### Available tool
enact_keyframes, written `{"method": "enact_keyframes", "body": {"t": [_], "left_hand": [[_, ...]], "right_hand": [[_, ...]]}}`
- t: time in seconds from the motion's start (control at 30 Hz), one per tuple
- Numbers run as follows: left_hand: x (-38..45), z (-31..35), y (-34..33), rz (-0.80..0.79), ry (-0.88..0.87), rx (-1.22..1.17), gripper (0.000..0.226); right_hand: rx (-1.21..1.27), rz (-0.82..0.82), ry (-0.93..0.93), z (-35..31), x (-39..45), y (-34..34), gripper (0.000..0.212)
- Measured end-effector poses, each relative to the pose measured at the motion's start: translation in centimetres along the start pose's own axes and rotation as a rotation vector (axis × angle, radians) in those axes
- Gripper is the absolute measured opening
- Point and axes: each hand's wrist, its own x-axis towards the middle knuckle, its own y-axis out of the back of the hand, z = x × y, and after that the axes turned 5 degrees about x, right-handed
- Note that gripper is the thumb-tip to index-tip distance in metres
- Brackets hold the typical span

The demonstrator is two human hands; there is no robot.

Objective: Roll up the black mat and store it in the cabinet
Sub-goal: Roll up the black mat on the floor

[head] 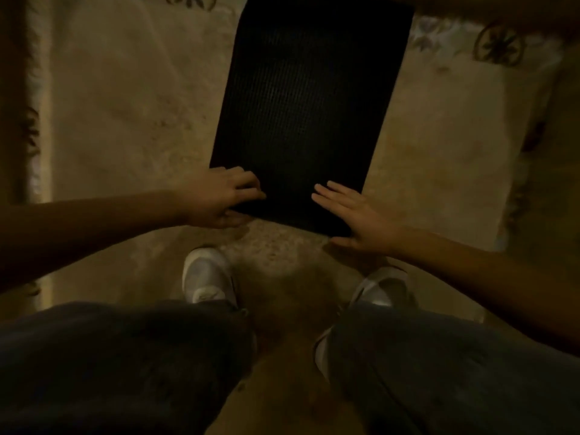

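Observation:
The black mat (310, 102) lies flat on a pale carpet, stretching away from me toward the top of the view. Its near edge is by my hands. My left hand (219, 196) grips the near left corner, fingers curled on top and thumb under the edge. My right hand (354, 211) lies flat on the near right corner with fingers spread, the thumb beside the edge. No cabinet is in view.
The pale carpet (131, 114) has floral patterns at the far right (499, 43) and a fringe along the left side (34, 98). My knees in dark trousers and my white shoes (207, 274) are just below the mat's near edge.

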Motion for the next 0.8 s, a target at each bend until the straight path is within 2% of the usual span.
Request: {"method": "enact_keyframes", "body": {"t": [0.1, 0.3, 0.47, 0.63, 0.73, 0.8], "left_hand": [[0.5, -0.2, -2.8, 0.011, -0.029, 0.022, 0.06], [0.9, 0.5, -4.4, 0.205, -0.041, 0.061, 0.038], [0.9, 1.4, -3.9, 0.263, 0.028, 0.022, 0.04], [1.8, 4.4, -3.5, 0.285, 0.076, -0.119, 0.041], [2.4, 5.5, -3.8, 0.3, 0.119, -0.287, 0.037], [2.4, 5.8, -4.7, 0.28, 0.094, -0.364, 0.033]], "right_hand": [[-0.061, 0.129, 0.071, 1.5, 1.0, -2.3, 0.08], [-0.106, 0.442, 0.166, 1.9, -0.4, -5.0, 0.05], [-0.117, 0.583, 0.107, 1.3, -1.8, -6.7, 0.031], [-0.011, 0.629, 0.04, 2.0, -3.8, -5.0, 0.033], [0.082, 0.629, 0.118, 3.1, -5.4, -4.5, 0.034], [0.133, 0.605, 0.171, 3.7, -6.1, -5.1, 0.042]]}}
